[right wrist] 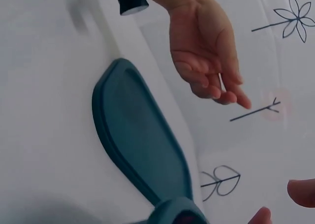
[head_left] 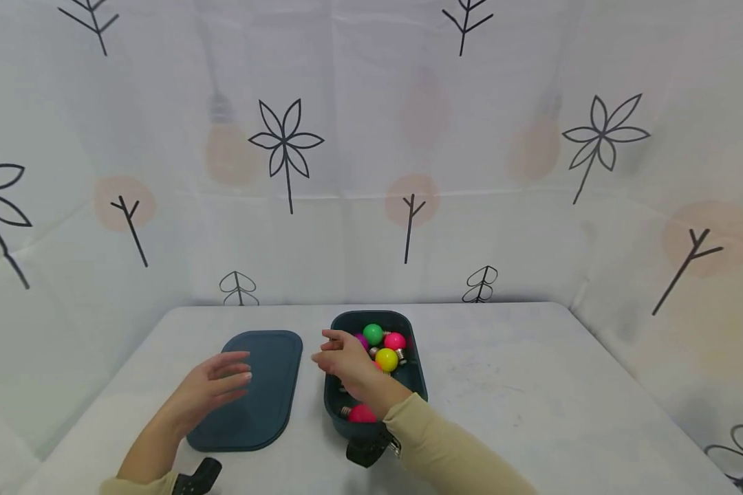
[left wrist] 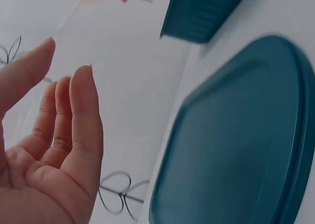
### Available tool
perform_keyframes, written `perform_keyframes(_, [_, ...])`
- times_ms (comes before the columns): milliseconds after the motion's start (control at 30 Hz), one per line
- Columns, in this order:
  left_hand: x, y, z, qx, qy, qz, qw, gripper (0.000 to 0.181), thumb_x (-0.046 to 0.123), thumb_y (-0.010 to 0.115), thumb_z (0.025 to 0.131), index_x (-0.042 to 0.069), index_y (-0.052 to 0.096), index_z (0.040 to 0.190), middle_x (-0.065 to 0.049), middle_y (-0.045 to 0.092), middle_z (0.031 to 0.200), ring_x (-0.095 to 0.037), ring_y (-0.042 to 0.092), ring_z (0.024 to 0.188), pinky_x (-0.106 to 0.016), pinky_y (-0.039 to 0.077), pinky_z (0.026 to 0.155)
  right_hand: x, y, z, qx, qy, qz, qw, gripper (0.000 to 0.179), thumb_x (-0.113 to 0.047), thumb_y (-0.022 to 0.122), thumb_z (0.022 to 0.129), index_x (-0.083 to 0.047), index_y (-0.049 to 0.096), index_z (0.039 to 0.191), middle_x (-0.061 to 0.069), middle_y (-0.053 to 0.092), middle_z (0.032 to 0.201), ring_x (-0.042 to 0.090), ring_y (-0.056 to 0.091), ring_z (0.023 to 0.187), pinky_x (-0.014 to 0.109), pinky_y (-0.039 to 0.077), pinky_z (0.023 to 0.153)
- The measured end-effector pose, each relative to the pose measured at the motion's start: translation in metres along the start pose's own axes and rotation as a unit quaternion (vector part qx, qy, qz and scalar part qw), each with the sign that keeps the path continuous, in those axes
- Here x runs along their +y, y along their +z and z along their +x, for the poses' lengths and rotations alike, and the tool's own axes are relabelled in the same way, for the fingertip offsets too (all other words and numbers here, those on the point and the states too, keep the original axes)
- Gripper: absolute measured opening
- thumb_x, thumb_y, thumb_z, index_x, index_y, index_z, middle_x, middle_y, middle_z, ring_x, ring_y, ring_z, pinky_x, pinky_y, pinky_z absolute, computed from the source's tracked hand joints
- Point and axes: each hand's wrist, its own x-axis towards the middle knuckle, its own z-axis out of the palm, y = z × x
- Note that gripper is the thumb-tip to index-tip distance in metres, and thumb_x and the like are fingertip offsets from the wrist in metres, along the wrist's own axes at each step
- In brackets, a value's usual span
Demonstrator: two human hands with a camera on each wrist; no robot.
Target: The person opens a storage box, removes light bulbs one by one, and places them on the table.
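Note:
My left hand [head_left: 207, 388] hovers over the left side of a dark teal lid [head_left: 261, 395] lying flat on the table. Its fingers are extended and apart from the thumb, with nothing held, as the left wrist view also shows of the hand [left wrist: 59, 155]. Above a dark teal container [head_left: 417, 388] to the lid's right is my right hand [head_left: 349, 361], fingers loosely extended and empty. Inside the container lie small coloured light bulbs with screw bases: a green bulb [head_left: 373, 334], a yellow bulb [head_left: 386, 359], a pink bulb [head_left: 395, 341] and others partly hidden by the right hand.
Both lid and container rest on a white table [head_left: 501, 385]. Behind it hangs a pale cloth backdrop [head_left: 347, 240] printed with leaf and twig drawings. A dark device [head_left: 368, 450] is strapped at the right wrist, and another device [head_left: 199, 478] at the left.

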Motion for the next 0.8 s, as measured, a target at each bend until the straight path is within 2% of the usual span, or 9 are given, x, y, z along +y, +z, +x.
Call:
perform_keyframes(100, [0.006,0.014,0.001,-0.008,0.011,-0.012,0.9998,0.063,0.016,0.065,0.088,-0.006,0.033,0.137,-0.028,0.04,0.131,-0.027,0.053,0.111,-0.038,0.046,0.091,-0.001,-0.012,0.003,0.003,-0.005,-0.005,1.0,0.052,0.001,0.063,0.086,0.001,0.044,0.134,0.018,0.049,0.109,0.023,0.059,0.091,0.035,0.049,0.087])
perform_keyframes(333, [0.012,0.042,0.003,-0.014,0.016,-0.029,0.9993,0.059,0.016,0.067,0.086,-0.005,0.039,0.133,-0.025,0.044,0.124,-0.024,0.056,0.105,-0.037,0.047,0.089,-0.004,-0.032,0.009,0.004,-0.015,-0.003,0.9999,0.054,0.004,0.06,0.086,0.005,0.038,0.135,0.024,0.045,0.114,0.024,0.058,0.094,0.038,0.047,0.089])
perform_keyframes(467, [0.011,0.058,0.007,-0.016,0.011,-0.037,0.9991,0.058,0.017,0.069,0.085,-0.004,0.041,0.132,-0.023,0.047,0.121,-0.025,0.057,0.102,-0.037,0.048,0.088,-0.006,-0.041,0.012,0.003,-0.019,-0.003,0.9998,0.053,0.006,0.059,0.086,0.006,0.038,0.135,0.022,0.044,0.112,0.024,0.058,0.093,0.037,0.048,0.089])
perform_keyframes(633, [0.008,0.078,0.015,-0.024,0.007,-0.059,0.998,0.056,0.015,0.069,0.085,-0.004,0.043,0.131,-0.022,0.048,0.117,-0.029,0.057,0.101,-0.039,0.05,0.084,-0.01,-0.048,0.013,0.009,-0.018,-0.008,0.9998,0.051,0.006,0.058,0.087,0.006,0.039,0.134,0.024,0.044,0.113,0.029,0.058,0.097,0.039,0.046,0.091])
perform_keyframes(800, [0.006,0.095,0.022,-0.014,0.001,-0.064,0.9978,0.056,0.013,0.069,0.085,-0.004,0.043,0.131,-0.023,0.047,0.118,-0.025,0.058,0.096,-0.04,0.051,0.082,-0.01,-0.056,0.018,0.011,-0.021,-0.021,0.9995,0.049,0.006,0.059,0.087,0.006,0.041,0.133,0.024,0.045,0.113,0.024,0.057,0.092,0.041,0.045,0.092])
